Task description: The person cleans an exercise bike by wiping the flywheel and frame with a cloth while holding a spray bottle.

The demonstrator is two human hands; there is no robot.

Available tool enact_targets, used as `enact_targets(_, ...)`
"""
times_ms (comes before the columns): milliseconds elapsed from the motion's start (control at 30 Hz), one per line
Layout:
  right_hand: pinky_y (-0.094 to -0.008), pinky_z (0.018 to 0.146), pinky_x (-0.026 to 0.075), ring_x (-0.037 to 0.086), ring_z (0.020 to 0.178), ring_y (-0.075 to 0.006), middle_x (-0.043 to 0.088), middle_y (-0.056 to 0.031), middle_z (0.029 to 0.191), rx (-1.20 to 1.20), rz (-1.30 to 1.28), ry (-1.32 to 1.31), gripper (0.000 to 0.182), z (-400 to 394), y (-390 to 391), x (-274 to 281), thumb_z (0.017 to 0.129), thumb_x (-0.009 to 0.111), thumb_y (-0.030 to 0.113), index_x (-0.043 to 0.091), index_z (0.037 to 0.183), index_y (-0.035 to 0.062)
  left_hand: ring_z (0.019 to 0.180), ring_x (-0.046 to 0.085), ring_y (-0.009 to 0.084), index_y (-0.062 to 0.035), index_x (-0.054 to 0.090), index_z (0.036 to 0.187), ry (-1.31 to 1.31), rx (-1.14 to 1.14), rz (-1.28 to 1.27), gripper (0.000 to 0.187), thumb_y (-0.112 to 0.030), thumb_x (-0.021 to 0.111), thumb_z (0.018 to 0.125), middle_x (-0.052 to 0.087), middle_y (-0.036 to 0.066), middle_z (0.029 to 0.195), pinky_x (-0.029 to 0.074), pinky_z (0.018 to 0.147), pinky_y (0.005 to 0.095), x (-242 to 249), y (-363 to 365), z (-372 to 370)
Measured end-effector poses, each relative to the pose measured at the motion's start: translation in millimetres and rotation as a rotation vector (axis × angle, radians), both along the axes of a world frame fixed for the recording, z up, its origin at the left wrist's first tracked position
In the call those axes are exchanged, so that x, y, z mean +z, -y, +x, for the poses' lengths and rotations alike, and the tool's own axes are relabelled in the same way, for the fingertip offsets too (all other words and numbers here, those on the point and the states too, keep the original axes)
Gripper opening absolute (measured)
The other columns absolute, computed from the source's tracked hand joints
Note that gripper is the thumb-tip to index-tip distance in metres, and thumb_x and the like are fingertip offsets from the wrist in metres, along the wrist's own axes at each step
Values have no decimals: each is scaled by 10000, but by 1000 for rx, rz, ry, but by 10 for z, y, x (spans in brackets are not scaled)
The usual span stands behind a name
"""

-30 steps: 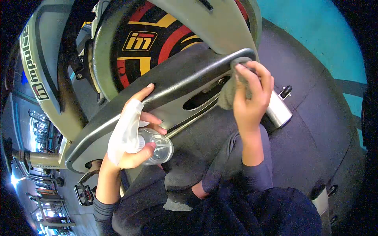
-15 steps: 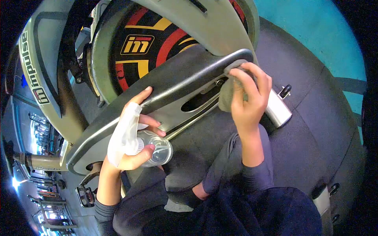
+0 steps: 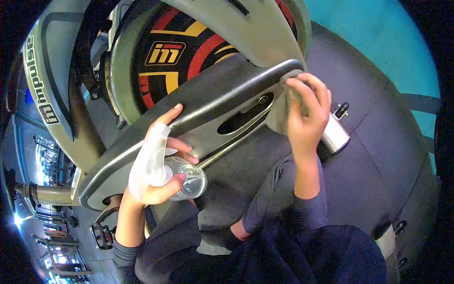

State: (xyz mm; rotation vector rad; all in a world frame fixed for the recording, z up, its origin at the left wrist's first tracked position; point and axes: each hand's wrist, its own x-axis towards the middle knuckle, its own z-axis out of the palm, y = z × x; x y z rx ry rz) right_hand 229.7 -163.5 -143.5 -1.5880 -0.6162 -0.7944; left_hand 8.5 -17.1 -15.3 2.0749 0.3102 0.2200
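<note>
My left hand [image 3: 163, 189] is wrapped round a clear spray bottle [image 3: 193, 179] with a white spray head [image 3: 150, 163]; its index finger lies on the dark casing of an exercise bike. In my right hand [image 3: 307, 113] a grey cloth [image 3: 280, 113] is pinched. The cloth touches the right end of the long black and grey bike cover [image 3: 222, 92], near its rounded tip. A slotted opening [image 3: 243, 116] with a bolt shows in the cover, left of the cloth.
Behind the cover is a flywheel disc [image 3: 165, 53] with red and yellow markings. A silver cylinder [image 3: 336, 135] on the bike's foot lies right of my right hand. A pedal [image 3: 101, 235] is at lower left. Dark and teal flooring [image 3: 378, 38] spreads to the right.
My right hand has moved slightly to the right with the cloth, uncovering more of the slot and bolt. My left hand and the bottle have stayed in place.
</note>
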Motion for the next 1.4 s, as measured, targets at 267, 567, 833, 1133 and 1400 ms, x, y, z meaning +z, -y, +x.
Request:
enact_targets(267, -326, 809, 506, 544, 908, -219, 623, 31, 1096, 160, -96, 268, 376, -617, -281, 196, 716, 630, 121, 725, 1066, 222, 881, 646, 271, 38, 186, 1490, -3, -5, 11, 1004, -57, 578, 570, 482, 197, 1266, 520, 830, 398, 23, 0, 8)
enact_targets(567, -383, 889, 428, 538, 995, -280, 601, -73, 1160, -6, -69, 71, 459, 20, 19, 81, 757, 612, -20, 679, 1172, 162, 867, 648, 268, 32, 177, 1501, 6, -51, 74, 1024, -66, 565, 558, 549, 149, 1009, 512, 841, 380, 32, -19, 14)
enact_targets(833, -328, 830, 498, 541, 939, -247, 608, -11, 1162, 250, -111, 244, 438, -487, -220, 251, 737, 632, 49, 713, 1131, 224, 863, 655, 272, 31, 178, 1500, -25, 31, 21, 1019, -76, 567, 563, 548, 145, 1008, 517, 834, 380, 71, 50, 28)
enact_targets(1133, -370, 874, 445, 555, 983, -267, 602, -71, 1174, 119, -99, 168, 482, -168, -44, 164, 725, 628, -15, 702, 1163, 172, 863, 653, 274, 24, 181, 1502, 0, 14, 17, 1026, -80, 579, 563, 557, 130, 980, 527, 835, 389, 40, 14, 19)
enact_targets(1400, -359, 853, 480, 570, 965, -268, 620, -49, 1181, 188, -44, 204, 511, -216, -116, 232, 687, 627, -20, 703, 1149, 185, 874, 654, 276, 24, 174, 1505, -32, 50, -1, 1038, -75, 573, 552, 568, 127, 967, 526, 848, 391, 73, 59, 19)
